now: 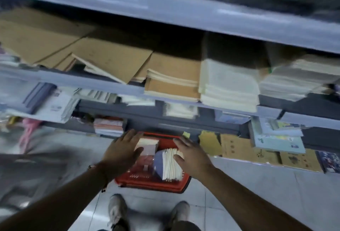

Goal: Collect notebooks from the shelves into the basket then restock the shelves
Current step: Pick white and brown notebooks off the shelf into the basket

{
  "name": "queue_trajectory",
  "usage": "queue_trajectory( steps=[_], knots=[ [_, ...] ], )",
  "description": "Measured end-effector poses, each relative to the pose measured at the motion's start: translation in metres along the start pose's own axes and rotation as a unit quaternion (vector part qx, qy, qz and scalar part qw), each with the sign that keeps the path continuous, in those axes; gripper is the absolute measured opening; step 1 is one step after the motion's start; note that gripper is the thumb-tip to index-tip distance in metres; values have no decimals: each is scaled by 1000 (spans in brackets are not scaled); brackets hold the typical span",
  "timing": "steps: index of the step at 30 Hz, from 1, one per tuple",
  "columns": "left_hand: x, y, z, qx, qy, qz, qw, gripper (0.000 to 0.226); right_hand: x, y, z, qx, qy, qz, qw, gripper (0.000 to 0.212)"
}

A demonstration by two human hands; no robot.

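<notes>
we hold both hands spread and empty, left hand [123,148] and right hand [189,154], over the red basket [152,184] at 6 o'clock. it holds notebooks [169,164]; stacks on the shelves [228,85] at 12 o'clock remain uncollected.

- Bare forearms, no sleeves in view.
- A thin cord bracelet [99,171] circles the left wrist.
- Pale grey sneakers [116,210]; dark trouser hems.
</notes>
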State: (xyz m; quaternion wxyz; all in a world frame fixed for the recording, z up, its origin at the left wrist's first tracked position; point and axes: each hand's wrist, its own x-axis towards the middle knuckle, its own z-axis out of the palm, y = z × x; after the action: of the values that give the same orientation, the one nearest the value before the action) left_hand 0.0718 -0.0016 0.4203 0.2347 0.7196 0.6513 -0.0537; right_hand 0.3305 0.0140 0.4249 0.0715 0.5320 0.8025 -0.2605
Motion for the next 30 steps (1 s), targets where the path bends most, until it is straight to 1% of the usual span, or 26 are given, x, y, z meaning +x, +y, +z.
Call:
queue_trajectory(
  steps=[3,6,8,11,14,17,19,21,25,28,30],
  knots=[
    [-14,-52,39,-11,-30,-42,999,60,23,-15,51,6,-67,42,997,68],
    [-20,-97,86,-18,-95,-91,991,57,46,-21,108,15,-118,84,989,73],
    [-20,-120,120,-26,-120,-108,987,56,62,-23,147,34,-153,117,981,73],
    [-11,-148,178,-32,-153,-114,981,56,88,-19,208,50,-161,147,975,69],
    [13,-171,234,-25,-166,-86,982,55,115,-14,263,48,-174,153,972,67],
    [51,-185,272,-6,-162,-56,985,53,148,-5,305,41,-169,148,973,64],
    [81,-189,290,16,-155,-25,988,54,172,1,324,65,-162,143,974,58],
    [111,-193,305,25,-138,-6,990,52,199,5,338,77,-165,149,972,58],
    [170,-196,326,-8,-96,-24,995,50,252,14,361,46,-112,106,987,58],
    [204,-200,344,-2,-68,-25,997,52,287,19,373,12,-126,105,986,65],
    [215,-202,358,0,-55,-26,998,51,306,21,381,-1,-102,98,990,62]
  ],
)
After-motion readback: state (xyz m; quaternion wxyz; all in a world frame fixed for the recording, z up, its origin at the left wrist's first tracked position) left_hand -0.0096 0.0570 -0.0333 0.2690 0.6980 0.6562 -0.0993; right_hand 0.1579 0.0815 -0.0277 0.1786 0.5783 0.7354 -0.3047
